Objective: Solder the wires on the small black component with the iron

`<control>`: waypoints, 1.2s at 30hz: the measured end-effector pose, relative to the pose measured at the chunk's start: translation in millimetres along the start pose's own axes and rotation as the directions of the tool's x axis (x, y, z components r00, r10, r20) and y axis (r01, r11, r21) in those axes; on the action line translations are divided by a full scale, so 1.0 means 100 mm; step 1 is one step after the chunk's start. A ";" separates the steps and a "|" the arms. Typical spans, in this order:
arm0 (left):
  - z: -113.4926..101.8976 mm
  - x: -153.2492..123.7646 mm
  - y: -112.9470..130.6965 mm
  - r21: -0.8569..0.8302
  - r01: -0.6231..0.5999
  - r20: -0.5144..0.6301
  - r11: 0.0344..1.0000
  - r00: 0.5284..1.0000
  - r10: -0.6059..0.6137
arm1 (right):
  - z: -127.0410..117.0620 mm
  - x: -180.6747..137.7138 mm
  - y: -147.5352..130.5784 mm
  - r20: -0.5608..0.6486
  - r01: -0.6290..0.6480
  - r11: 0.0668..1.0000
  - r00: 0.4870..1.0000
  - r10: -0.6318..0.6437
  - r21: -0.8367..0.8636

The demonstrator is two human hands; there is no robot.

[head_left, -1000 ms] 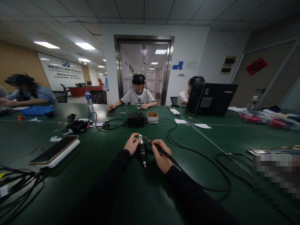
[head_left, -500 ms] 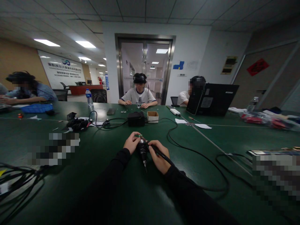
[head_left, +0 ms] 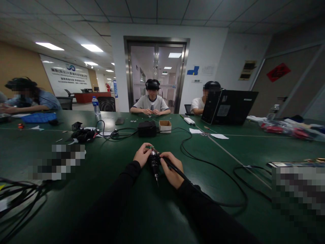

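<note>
Near the middle of the table my left hand (head_left: 142, 155) is closed, fingertips pinching a small green piece (head_left: 152, 147), too small to make out fully. Under and beside those fingers is a black and silver cylindrical tool (head_left: 154, 164), its thin metal tip (head_left: 156, 180) pointing toward me. My right hand (head_left: 173, 169) is closed around a black pen-shaped corded tool (head_left: 170, 164), which looks like a soldering iron. Its front end reaches toward the green piece; whether they touch I cannot tell. The cord runs back along my right forearm.
Ahead stand a black box (head_left: 147, 129) and a small open carton (head_left: 165, 127). A black cable (head_left: 215, 165) loops across the right side. Tangled cables (head_left: 25, 196) lie at left. Across the table, a person (head_left: 151, 101) sits facing me; a black case (head_left: 230, 107) stands farther right.
My hands and the tools stay nearly where they were. The person opposite has brought both hands together. The person behind the black case has shifted slightly.
</note>
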State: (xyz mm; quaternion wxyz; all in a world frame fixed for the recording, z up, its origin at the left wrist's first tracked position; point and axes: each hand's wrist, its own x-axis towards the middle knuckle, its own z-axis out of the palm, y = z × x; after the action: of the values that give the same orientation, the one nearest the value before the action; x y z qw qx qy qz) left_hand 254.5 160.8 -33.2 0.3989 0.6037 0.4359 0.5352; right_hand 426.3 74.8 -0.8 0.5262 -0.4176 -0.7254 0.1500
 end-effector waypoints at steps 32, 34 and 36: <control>0.00 0.01 -0.04 -0.013 0.003 -0.004 1.000 1.000 -0.003 | -0.01 -0.01 -0.02 0.018 -0.007 1.000 1.000 0.007 -0.006; 0.00 0.01 -0.04 -0.030 0.002 0.001 1.000 1.000 -0.002 | -0.01 -0.01 -0.03 0.015 -0.009 1.000 1.000 0.010 -0.013; 0.01 0.02 -0.04 -0.037 0.005 0.005 0.999 1.000 -0.005 | 0.00 0.00 -0.03 0.014 -0.010 1.000 1.000 0.011 -0.016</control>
State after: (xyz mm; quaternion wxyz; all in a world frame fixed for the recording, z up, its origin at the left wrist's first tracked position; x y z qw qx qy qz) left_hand 254.7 163.5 -36.6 0.4124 0.5964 0.4262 0.5409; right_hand 425.2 72.6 1.0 0.5169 -0.4246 -0.7281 0.1498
